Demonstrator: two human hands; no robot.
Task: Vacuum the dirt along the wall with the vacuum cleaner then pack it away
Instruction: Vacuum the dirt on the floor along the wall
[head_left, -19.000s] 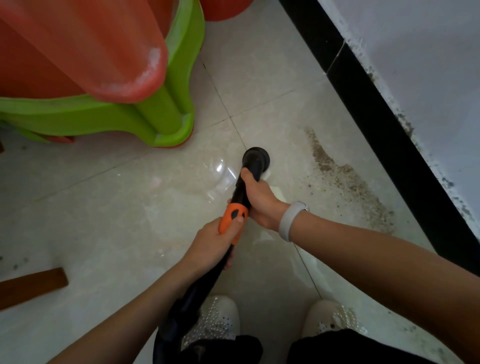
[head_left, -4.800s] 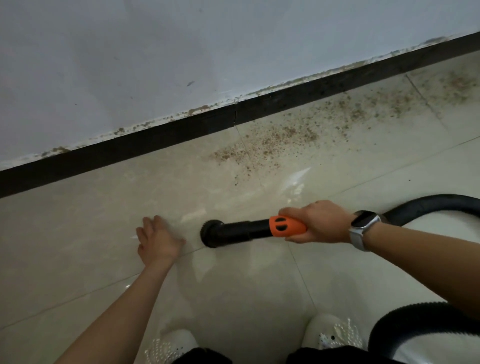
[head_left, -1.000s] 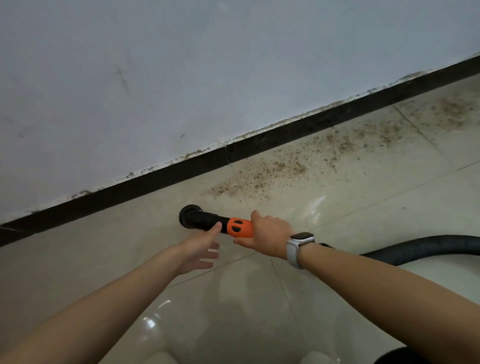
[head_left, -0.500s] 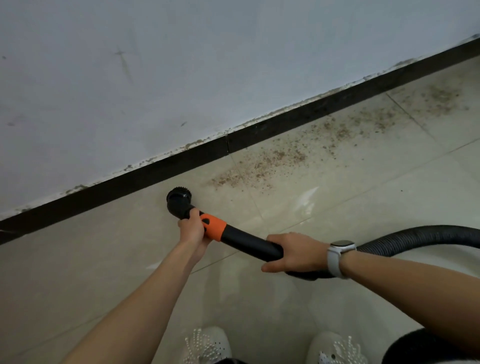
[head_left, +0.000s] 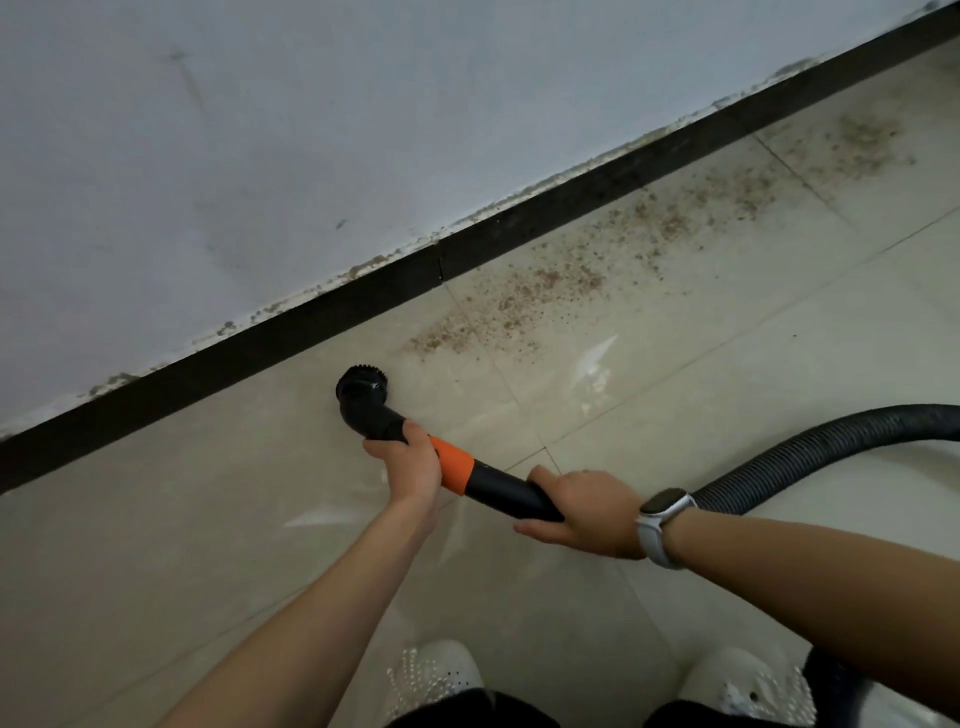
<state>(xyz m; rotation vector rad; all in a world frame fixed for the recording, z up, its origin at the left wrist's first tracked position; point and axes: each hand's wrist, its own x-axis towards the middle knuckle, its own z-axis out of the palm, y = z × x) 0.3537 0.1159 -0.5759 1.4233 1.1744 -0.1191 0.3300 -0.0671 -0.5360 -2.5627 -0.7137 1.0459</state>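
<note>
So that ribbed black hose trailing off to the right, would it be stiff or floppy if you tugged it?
Probably floppy: the hose lies in a loose curve across the floor. Its ribs suggest it bends easily, dragging rather than rolling.

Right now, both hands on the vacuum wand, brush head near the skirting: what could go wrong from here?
1. The brush head sits left of the dirt; sweeping too fast could scatter grains instead of lifting them.
2. The hose trails along the floor by the shoes; a step right could catch it.
3. The left hand grips close to the brush head, so knuckles may scrape the skirting. The right hand holds further back.
</note>
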